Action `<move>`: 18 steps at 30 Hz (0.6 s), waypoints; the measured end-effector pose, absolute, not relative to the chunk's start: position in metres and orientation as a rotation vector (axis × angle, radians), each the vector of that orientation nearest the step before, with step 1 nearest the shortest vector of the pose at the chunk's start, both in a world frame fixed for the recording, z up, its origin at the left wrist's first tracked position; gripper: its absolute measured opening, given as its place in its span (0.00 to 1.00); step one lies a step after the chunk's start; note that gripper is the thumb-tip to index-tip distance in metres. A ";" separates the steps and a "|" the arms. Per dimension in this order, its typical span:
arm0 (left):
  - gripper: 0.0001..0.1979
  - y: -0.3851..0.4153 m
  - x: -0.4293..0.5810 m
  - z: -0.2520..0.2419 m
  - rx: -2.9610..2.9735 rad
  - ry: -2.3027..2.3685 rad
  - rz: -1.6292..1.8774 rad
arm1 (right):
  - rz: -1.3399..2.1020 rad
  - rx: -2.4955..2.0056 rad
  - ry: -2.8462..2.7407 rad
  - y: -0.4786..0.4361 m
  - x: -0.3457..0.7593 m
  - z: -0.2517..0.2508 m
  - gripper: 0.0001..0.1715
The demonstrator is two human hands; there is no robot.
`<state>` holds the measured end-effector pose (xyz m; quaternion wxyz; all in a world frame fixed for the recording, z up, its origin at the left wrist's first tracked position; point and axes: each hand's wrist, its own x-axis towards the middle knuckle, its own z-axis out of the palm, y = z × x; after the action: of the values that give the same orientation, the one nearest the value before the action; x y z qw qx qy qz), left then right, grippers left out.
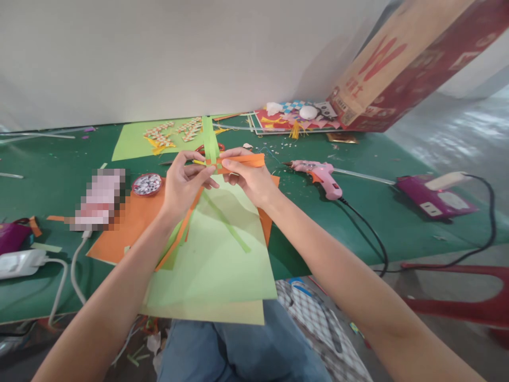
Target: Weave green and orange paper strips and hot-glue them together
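Observation:
Both my hands are raised over the green table [47,180], working crossed paper strips. My left hand [183,183] pinches the strips where a green strip [209,140] stands upright and crosses an orange strip [246,160]. My right hand [249,178] grips the orange strip from the right side, fingers closed on it. Loose green and orange strip ends hang down below my hands. Under them lie a light green paper sheet [214,265] and an orange sheet [127,228], overhanging the table's front edge.
A pink glue gun [320,176] with a black cord lies right of my hands. A purple power strip [433,196] sits at the right. A small dish of beads [147,184], a white adapter [19,262], a cardboard box [401,58] and finished paper crafts [170,132] are around.

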<state>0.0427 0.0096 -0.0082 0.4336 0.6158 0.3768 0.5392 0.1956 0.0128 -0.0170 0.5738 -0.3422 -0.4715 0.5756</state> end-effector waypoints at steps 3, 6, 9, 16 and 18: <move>0.16 0.010 0.042 -0.009 1.535 0.917 1.351 | 1.342 -0.794 -1.111 0.013 0.195 -0.017 0.14; 0.15 0.010 0.042 -0.008 1.537 0.918 1.357 | 1.333 -0.787 -1.116 0.013 0.195 -0.018 0.13; 0.14 0.010 0.043 -0.008 1.547 0.931 1.367 | 1.303 -0.800 -1.108 0.013 0.196 -0.017 0.14; 0.12 0.008 0.044 -0.008 1.583 0.973 1.407 | 1.377 -0.874 -1.035 0.012 0.195 -0.017 0.17; 0.12 0.007 0.044 -0.008 1.592 0.974 1.407 | 1.381 -0.882 -1.054 0.011 0.195 -0.016 0.15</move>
<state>0.0435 0.0071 -0.0083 0.3916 0.6268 0.3835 0.5539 0.1946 0.0112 -0.0161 0.5620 -0.3743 -0.4476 0.5863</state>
